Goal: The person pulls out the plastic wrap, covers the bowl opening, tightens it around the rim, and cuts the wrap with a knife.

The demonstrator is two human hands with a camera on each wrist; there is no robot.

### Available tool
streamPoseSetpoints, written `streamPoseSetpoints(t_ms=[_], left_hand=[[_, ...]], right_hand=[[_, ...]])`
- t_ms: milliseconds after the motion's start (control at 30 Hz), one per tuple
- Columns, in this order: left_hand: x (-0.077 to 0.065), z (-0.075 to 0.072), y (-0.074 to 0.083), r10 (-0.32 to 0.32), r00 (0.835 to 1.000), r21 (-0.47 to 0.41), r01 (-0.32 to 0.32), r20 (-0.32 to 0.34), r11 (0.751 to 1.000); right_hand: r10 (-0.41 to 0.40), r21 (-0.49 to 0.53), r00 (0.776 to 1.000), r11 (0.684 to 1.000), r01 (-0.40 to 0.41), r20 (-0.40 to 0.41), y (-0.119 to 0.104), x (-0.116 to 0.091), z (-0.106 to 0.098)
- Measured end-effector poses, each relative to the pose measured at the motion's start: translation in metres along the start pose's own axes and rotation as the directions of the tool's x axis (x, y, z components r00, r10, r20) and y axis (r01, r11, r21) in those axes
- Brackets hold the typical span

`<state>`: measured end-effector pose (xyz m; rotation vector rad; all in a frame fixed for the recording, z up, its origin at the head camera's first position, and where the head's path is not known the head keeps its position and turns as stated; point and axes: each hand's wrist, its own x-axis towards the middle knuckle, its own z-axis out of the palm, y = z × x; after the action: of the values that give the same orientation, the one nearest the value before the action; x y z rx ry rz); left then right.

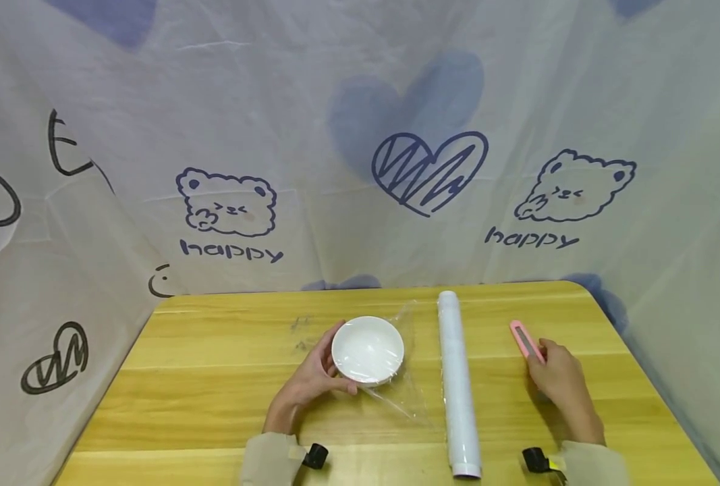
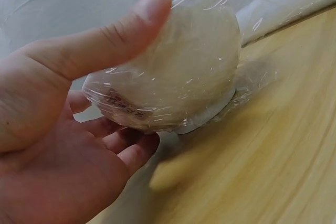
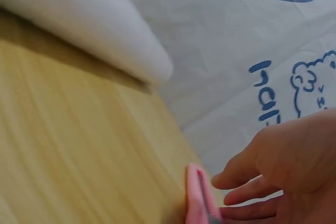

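Note:
A white bowl (image 1: pixel 360 361) with clear plastic wrap (image 2: pixel 210 51) stretched over it is in my left hand (image 1: pixel 314 378). The left wrist view shows the thumb along the wrapped face and the fingers around the lower side. Loose wrap spreads to the bowl's right. At the right of the table, my right hand (image 1: pixel 560 378) is at the near end of a pink utility knife (image 1: pixel 525 341). In the right wrist view, its loosely extended fingers (image 3: pixel 247 187) lie beside the pink knife (image 3: pixel 195 195); their contact is partly cut off by the frame.
A long white roll of plastic wrap (image 1: pixel 457 385) lies lengthwise between the hands. Beneath everything is a wood-grain table (image 1: pixel 202 385). A printed white cloth (image 1: pixel 311 169) hangs behind the table and along both sides.

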<state>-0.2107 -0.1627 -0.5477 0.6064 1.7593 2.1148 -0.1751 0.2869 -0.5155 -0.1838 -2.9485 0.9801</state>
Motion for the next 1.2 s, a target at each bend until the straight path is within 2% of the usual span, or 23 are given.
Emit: streamPoseSetpoints(t_ms=[133,200,267,333,400,500,600,700,800,1000,1133,1200], left_hand=[[0.000,0.000,0.001,0.000,1.000,0.015,0.000,0.007,1.000],[0.001,0.000,0.001,0.000,1.000,0.021,0.000,-0.001,1.000],[0.002,0.002,0.000,-0.005,1.000,0.021,0.005,-0.009,1.000],[0.003,0.003,0.000,-0.006,1.000,0.012,0.006,-0.013,1.000],[0.003,0.004,-0.001,-0.007,1.000,0.005,0.007,-0.022,1.000],[0.002,0.004,-0.001,-0.006,0.999,0.002,0.006,-0.033,1.000],[0.001,0.003,-0.002,-0.002,0.999,0.009,0.003,-0.042,1.000],[0.002,0.002,-0.005,0.002,0.999,0.018,-0.001,-0.046,1.000],[0.003,0.001,-0.005,0.007,0.998,0.035,-0.005,-0.063,0.999],[0.004,0.004,-0.004,0.011,0.996,0.052,-0.006,-0.092,0.999],[0.005,0.006,-0.002,0.010,0.992,0.060,-0.002,-0.122,0.998],[0.005,0.008,-0.001,0.001,0.991,0.063,0.007,-0.137,0.998]], right_hand=[[-0.026,-0.036,0.999,0.999,0.027,0.021,-0.012,-0.005,-0.009],[-0.092,-0.030,0.996,0.995,0.092,0.008,-0.026,-0.011,-0.012],[-0.197,0.004,0.980,0.980,0.197,-0.009,-0.046,-0.020,-0.014],[-0.321,0.043,0.947,0.946,0.321,-0.004,-0.071,-0.030,-0.011],[-0.436,0.084,0.900,0.897,0.434,0.015,-0.098,-0.040,-0.001],[-0.530,0.081,0.844,0.848,0.524,0.084,-0.132,-0.057,0.019],[-0.554,-0.009,0.817,0.827,0.562,0.162,-0.151,-0.071,0.042],[-0.538,-0.116,0.810,0.812,0.572,0.234,-0.157,-0.079,0.061],[-0.545,-0.182,0.801,0.786,0.591,0.248,-0.159,-0.084,0.074],[-0.594,-0.254,0.783,0.741,0.622,0.184,-0.167,-0.092,0.072],[-0.605,-0.301,0.777,0.718,0.628,0.176,-0.171,-0.096,0.064],[-0.618,-0.317,0.765,0.700,0.640,0.181,-0.172,-0.098,0.062]])
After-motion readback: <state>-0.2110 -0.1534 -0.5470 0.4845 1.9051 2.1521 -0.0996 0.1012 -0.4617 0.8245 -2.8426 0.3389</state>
